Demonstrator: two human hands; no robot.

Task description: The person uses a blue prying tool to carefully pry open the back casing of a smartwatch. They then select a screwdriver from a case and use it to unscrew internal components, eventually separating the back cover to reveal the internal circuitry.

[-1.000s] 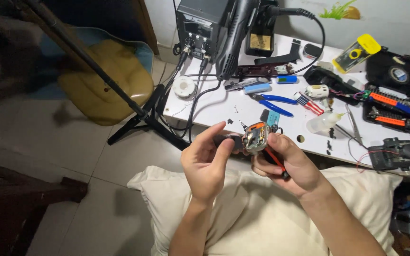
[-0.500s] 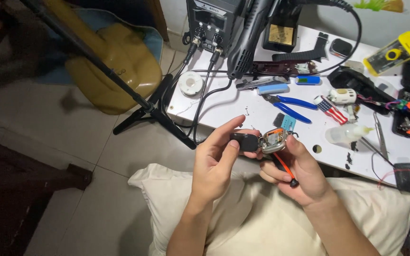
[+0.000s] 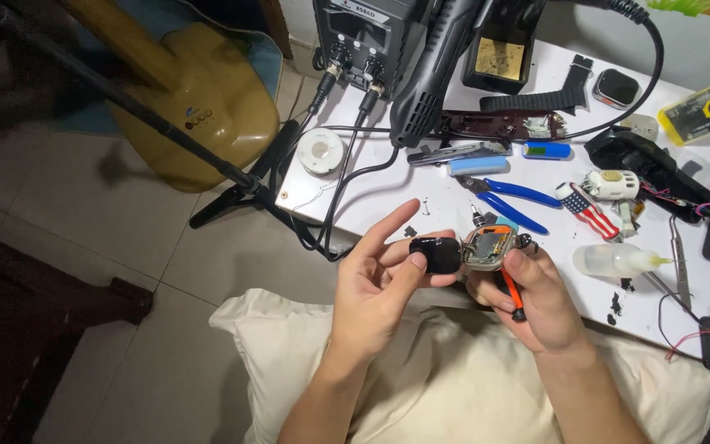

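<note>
A small black screen point(image 3: 435, 254) is pinched between thumb and fingers of the left hand point(image 3: 375, 289), index finger raised. Just beside it, touching, an opened watch case point(image 3: 486, 248) is gripped by the closed right hand point(image 3: 536, 298), along with an orange-handled tool point(image 3: 513, 293). Both are held above a pillow point(image 3: 454, 378), near the white table point(image 3: 462, 193) where blue pliers point(image 3: 513, 197) lie.
</note>
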